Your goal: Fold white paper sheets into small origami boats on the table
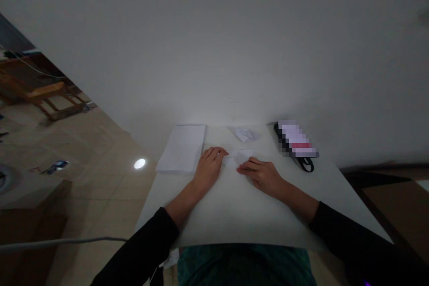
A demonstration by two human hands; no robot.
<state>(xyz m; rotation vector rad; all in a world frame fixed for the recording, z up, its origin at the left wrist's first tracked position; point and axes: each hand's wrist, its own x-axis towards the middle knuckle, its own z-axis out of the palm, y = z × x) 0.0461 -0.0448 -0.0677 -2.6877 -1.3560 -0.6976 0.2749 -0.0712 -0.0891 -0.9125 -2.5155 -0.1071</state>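
Closest to us, a teal garment (244, 266) shows at the bottom of the view, and our black long sleeves (144, 246) reach forward onto a smooth white tabletop (234, 219). Our left hand (209, 167) and our right hand (261, 176) lie low on that surface, close together, with neither closed in a wide or full grip. Between them sits a small folded piece of white paper (237, 158), near the tabletop's far edge. The fingertips of our left hand reach its narrow left end, while the fingers of our right hand (246, 166) rest against its lower side. We cannot tell whether either hand is pinching it or only touching it.

Just left of our left hand lies a neat rectangular stack of white paper sheets (181, 148). Farther ahead, near the far edge, lies a second creased piece of white paper (245, 134). To the right, a flat black-and-white object (296, 139) is too blurred to identify, and a looped black cord (305, 164) lies at its near end. Beyond the table rises a plain white wall (214, 44). Off to the left, past beige floor tiles (100, 143), stands a wooden chair (36, 94).
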